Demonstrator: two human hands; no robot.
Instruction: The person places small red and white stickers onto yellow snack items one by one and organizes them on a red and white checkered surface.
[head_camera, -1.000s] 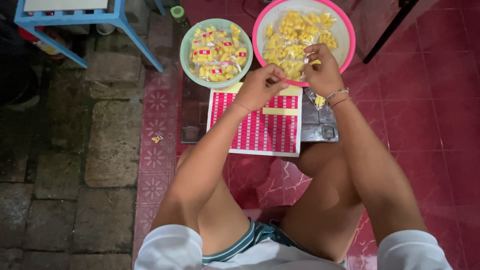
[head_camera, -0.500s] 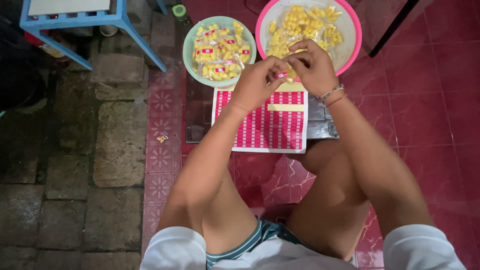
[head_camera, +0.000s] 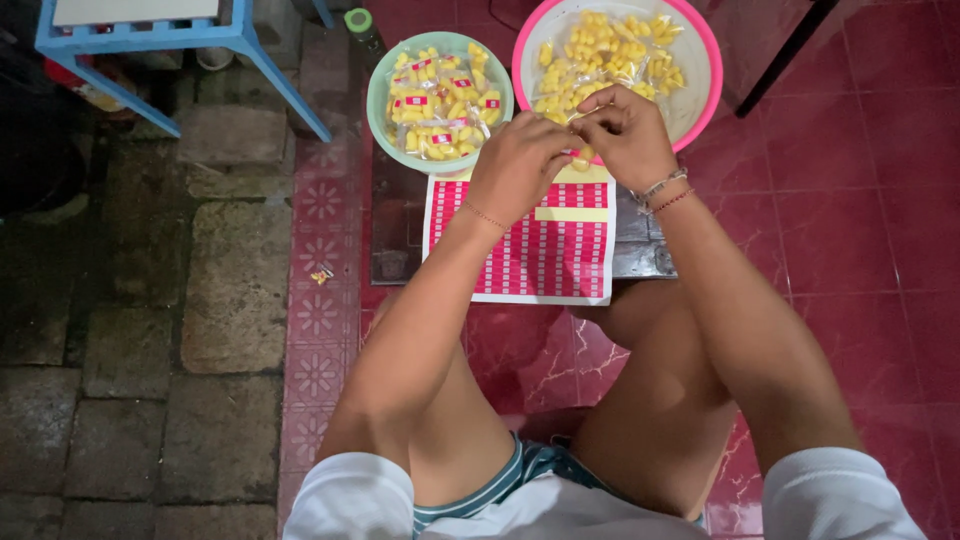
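Over the near rim of the round pink plastic basin (head_camera: 706, 95) heaped with clear packets of yellow snacks, the left hand (head_camera: 520, 165) and right hand (head_camera: 625, 135) meet, fingertips pressed together on one small clear snack packet (head_camera: 582, 152). Below them lies a red-and-white sticker sheet (head_camera: 540, 250) on the red tiled floor (head_camera: 850, 230). Left of the basin sits a round green plastic bowl (head_camera: 385, 120) of labelled packets.

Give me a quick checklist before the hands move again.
1. Both hands together over the sticker sheet: left hand and right hand meet; ok.
2. Small packet pinched between the fingertips: mostly hidden; cannot tell.
3. Green bowl holds labelled packets; ok.
4. Pink bowl holds unlabelled packets; ok.
5. Sheet lies flat on the dark board; ok.
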